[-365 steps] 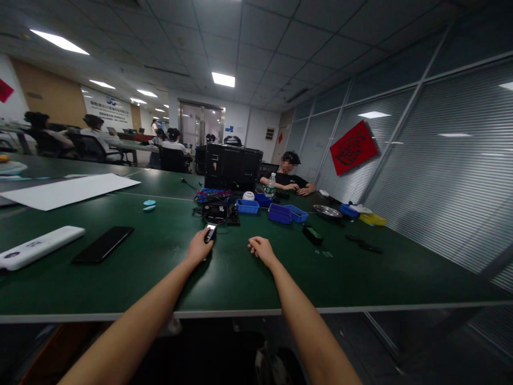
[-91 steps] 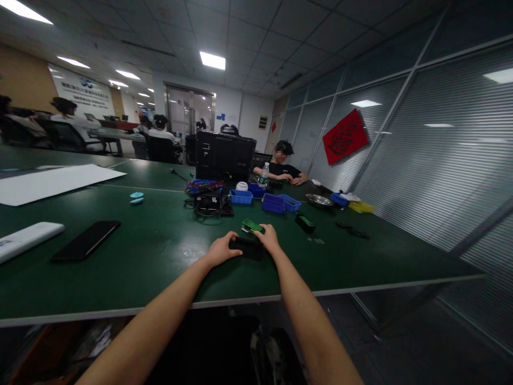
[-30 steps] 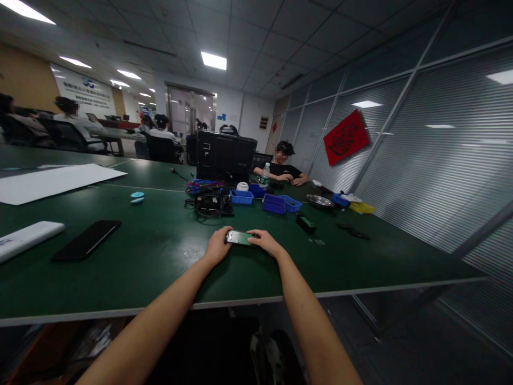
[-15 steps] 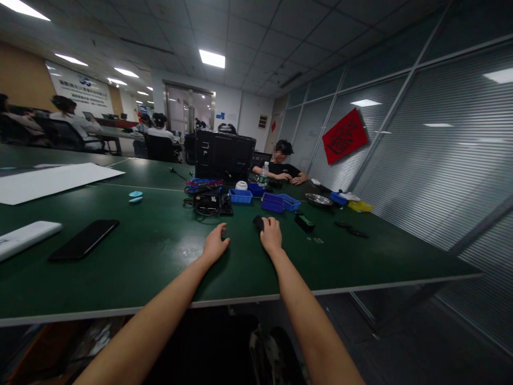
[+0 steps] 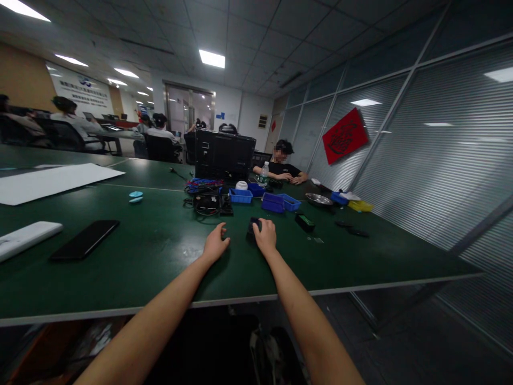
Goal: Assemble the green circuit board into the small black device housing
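My right hand (image 5: 265, 235) rests on the green table (image 5: 160, 256) with its fingers curled over a small black object (image 5: 252, 226), which it partly hides. A little to the left, my left hand (image 5: 215, 244) lies flat on the table with its fingers stretched out and nothing in it. Both forearms reach in from the near edge.
Beyond my hands lie blue bins (image 5: 276, 202), a black device with cables (image 5: 206, 203), a black case (image 5: 224, 156), a small black box (image 5: 304, 221) and a metal bowl (image 5: 318, 200). A black phone (image 5: 84, 239) and white bar (image 5: 26, 238) lie left. A seated person (image 5: 282, 167) faces the table.
One second ago both hands held a green-faced item between them. Now my left hand lies flat and empty, and my right hand has slid a black object slightly left.
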Available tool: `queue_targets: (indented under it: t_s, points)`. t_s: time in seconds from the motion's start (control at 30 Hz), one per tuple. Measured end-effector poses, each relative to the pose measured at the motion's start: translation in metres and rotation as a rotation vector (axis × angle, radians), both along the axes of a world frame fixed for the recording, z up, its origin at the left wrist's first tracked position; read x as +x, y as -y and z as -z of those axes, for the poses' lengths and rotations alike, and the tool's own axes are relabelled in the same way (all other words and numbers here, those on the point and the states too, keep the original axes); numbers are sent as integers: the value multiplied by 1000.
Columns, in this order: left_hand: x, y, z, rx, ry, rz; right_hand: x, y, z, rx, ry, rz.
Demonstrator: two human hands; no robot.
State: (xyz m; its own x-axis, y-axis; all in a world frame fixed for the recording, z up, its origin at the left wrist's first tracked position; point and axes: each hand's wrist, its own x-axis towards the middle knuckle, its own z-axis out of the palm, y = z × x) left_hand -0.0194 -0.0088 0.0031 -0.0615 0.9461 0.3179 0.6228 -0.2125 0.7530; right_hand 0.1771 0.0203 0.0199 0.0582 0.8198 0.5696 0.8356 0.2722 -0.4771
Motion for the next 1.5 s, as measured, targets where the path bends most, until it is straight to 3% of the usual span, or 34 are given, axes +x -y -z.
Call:
queue_targets:
  t_s: [0.13, 0.27, 0.43, 0.53, 0.63, 0.8, 1.0, 1.13, 1.3, 1.5]
  points:
    - [-1, -1, 1, 3, 2, 3, 10, -13, 6, -198, -243, 59]
    - [-1, -1, 2, 1, -1, 3, 7, -16, 8, -300, -269, -30]
    - [0, -2, 0, 8, 29, -18, -3, -13, 12, -322, -391, -406]
    - [0, 0, -3, 35, 51, -26, -11, -9, 14, -515, -626, -671]
    - [1, 3, -7, 111, 12, -58, -16, -6, 14, -654, -804, -760]
    - [2, 9, -9, 200, -139, -52, -14, -8, 14, -605, -844, -688]
    - [0, 12, -10, 46, -172, -66, -1, -15, 13, -439, -633, -444]
    - [-10, 11, -12, 15, -193, -148, 9, -17, 11, -394, -521, -368]
    - [-40, 5, -13, -13, -254, -263, 14, -18, 11, -352, -456, -348]
    - [-109, 6, -26, -110, -341, -452, 15, -21, 14, -381, -452, -345]
